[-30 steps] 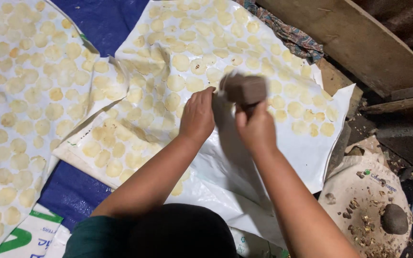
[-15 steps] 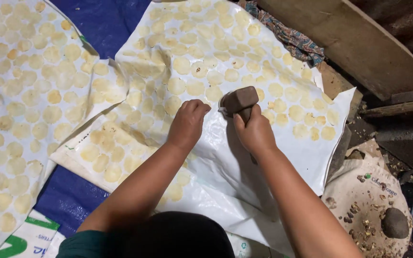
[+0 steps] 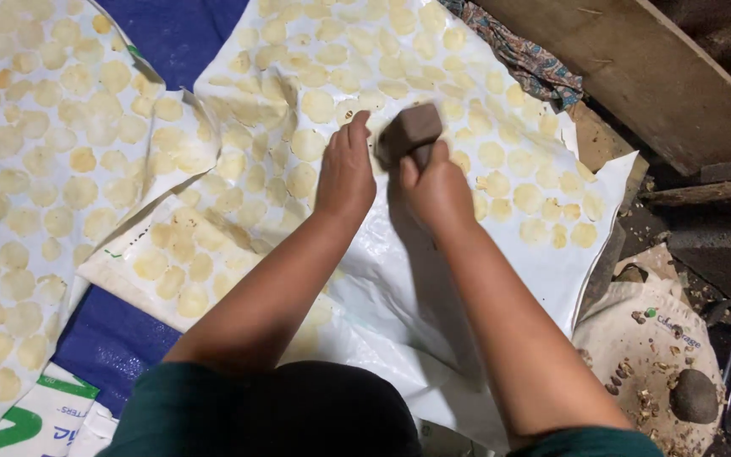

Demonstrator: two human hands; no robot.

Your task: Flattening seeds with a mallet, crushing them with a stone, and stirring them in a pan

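My right hand [image 3: 436, 188] grips a brown mallet [image 3: 410, 131] over the disc-covered white sheet [image 3: 501, 254], my open left hand [image 3: 345, 173] lies flat beside it, and a sack [image 3: 636, 334] holds a stone [image 3: 693, 395].

Glossy white plastic sheet [image 3: 433, 279]; matt brown wood mallet [image 3: 410, 129]; rough plank [image 3: 636, 68].

Below me a blue tarp [image 3: 175, 34] on the floor, a wooden plank [image 3: 636, 68] slanting along my upper right, patterned cloth [image 3: 526, 59] tucked against it, dark debris-strewn ground [image 3: 712, 245] at right, dim light.
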